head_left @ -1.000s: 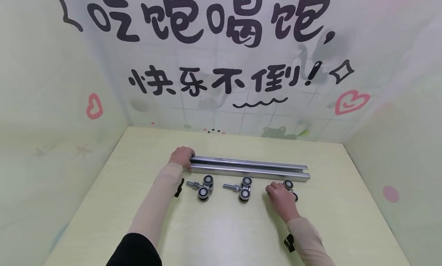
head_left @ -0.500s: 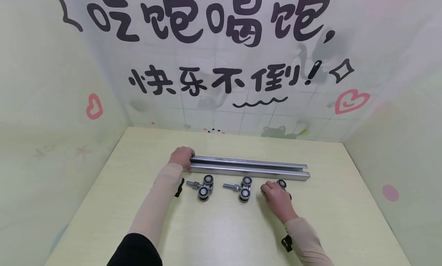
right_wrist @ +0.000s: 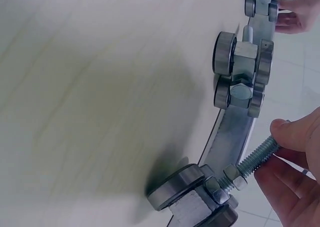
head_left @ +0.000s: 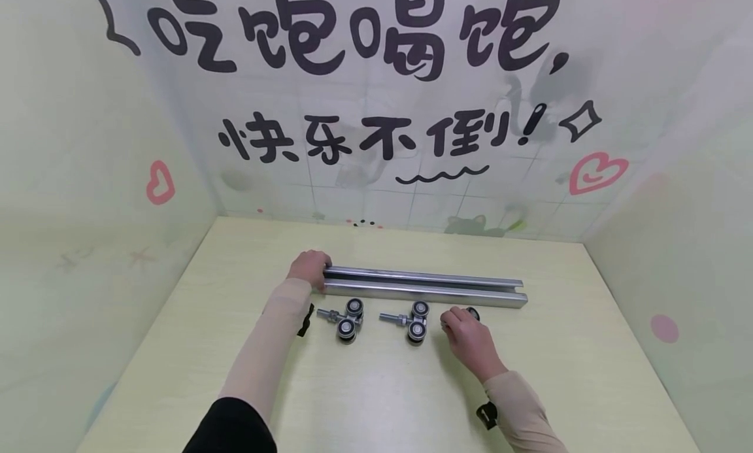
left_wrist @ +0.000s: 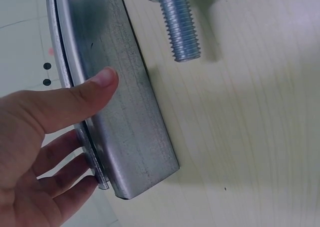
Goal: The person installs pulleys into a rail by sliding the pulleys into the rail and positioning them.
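Note:
My left hand (head_left: pixel 310 268) grips the left end of a metal channel rail (head_left: pixel 423 292), thumb on the near side and fingers round the far side in the left wrist view. The rail lies across the table with its slot facing up. My right hand (head_left: pixel 473 345) pinches the threaded bolt of a roller trolley (right_wrist: pixel 192 197) between thumb and fingers. In the head view the hand hides most of that trolley; one wheel (head_left: pixel 472 314) shows past the fingers. Two like trolleys, a left one (head_left: pixel 346 328) and a middle one (head_left: pixel 417 331), lie in front of the rail, bolts pointing left.
The pale wooden table (head_left: pixel 365 394) is enclosed on three sides by printed cloth walls (head_left: pixel 376 198). The back wall rises a short way behind the rail. Black straps (head_left: pixel 487 415) sit at both wrists.
My right hand has shifted a little to the left with the trolley, toward the middle one. The left hand and the rail have stayed in place.

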`<state>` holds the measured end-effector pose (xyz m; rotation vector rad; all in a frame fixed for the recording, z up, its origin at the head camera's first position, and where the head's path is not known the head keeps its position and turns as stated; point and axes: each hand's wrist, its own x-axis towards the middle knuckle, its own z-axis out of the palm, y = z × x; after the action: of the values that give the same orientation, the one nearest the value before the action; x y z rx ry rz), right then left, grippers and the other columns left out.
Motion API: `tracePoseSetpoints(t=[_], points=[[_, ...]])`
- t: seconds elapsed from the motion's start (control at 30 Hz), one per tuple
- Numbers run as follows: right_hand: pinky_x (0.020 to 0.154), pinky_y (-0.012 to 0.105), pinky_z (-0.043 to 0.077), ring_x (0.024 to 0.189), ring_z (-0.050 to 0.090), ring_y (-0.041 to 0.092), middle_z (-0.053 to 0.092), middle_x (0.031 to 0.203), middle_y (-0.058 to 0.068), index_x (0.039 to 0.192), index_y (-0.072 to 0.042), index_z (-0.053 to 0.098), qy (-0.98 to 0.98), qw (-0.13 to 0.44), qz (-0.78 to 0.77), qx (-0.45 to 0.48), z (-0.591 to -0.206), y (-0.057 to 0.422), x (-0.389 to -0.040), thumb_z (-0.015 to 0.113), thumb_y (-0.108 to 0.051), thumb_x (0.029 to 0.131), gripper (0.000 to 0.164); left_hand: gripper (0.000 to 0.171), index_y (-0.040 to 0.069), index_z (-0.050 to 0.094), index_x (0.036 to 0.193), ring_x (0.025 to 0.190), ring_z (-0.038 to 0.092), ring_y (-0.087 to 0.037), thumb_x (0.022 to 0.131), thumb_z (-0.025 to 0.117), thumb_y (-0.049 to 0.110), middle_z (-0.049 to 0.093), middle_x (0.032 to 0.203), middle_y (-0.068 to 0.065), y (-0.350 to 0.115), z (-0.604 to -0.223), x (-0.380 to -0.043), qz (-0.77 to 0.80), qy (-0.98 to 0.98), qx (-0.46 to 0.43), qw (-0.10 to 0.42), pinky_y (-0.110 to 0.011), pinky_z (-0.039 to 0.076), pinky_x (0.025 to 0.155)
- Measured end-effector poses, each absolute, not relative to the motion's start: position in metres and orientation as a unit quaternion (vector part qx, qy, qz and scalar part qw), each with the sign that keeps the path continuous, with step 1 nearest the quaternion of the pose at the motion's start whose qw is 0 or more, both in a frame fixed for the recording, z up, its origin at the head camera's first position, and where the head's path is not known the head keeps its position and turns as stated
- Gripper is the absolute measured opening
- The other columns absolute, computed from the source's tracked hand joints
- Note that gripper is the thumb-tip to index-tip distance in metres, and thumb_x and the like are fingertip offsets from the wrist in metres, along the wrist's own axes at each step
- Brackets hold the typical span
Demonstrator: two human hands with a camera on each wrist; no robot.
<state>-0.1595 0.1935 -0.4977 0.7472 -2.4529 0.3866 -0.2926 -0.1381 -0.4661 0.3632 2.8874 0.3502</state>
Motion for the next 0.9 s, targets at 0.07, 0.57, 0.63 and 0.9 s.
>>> tracePoseSetpoints(t=[0.07,0.57,0.63,0.9], points=[[0.048,0.027,0.049,0.064,0.054,0.017,0.054,0.071,0.001,0.076,-0.008,0.059,-0.908,0.273,0.150,0.281,-0.497,0.193,-0.159,0.071,0.006,0.063,0.023,0.055,0.002,0.065,0.106,0.092,0.058,-0.030,0.054,0.083,0.004,0.065,0.102,-0.013,-0.137,-0.466,-0.292,0.119,0.979,0.124,0.105,-0.042,0.047,0.084],[0.061,0.028,0.052,0.069,0.058,0.019,0.059,0.076,0.007,0.081,-0.001,0.058,-0.907,0.272,0.225,0.229,-0.488,0.198,-0.159,0.071,0.011,0.064,0.024,0.054,0.002,0.065,0.105,0.091,0.058,-0.029,0.054,0.081,0.002,0.065,0.100,-0.013,-0.136,-0.462,-0.291,0.135,0.978,0.122,0.104,-0.042,0.048,0.084],[0.061,0.028,0.053,0.071,0.059,0.020,0.060,0.078,0.009,0.084,0.002,0.058,-0.908,0.264,0.247,0.209,-0.487,0.202,-0.158,0.071,0.011,0.066,0.024,0.054,0.002,0.065,0.105,0.092,0.057,-0.029,0.053,0.082,0.002,0.065,0.100,-0.013,-0.137,-0.463,-0.291,0.135,0.978,0.122,0.104,-0.042,0.048,0.084],[0.060,0.029,0.055,0.074,0.061,0.026,0.058,0.080,0.014,0.086,0.006,0.054,-0.888,0.272,0.352,0.115,-0.495,0.223,-0.154,0.064,0.019,0.069,0.023,0.057,0.002,0.065,0.106,0.092,0.057,-0.030,0.052,0.082,0.002,0.064,0.101,-0.014,-0.139,-0.468,-0.294,0.142,0.977,0.125,0.102,-0.042,0.047,0.084]])
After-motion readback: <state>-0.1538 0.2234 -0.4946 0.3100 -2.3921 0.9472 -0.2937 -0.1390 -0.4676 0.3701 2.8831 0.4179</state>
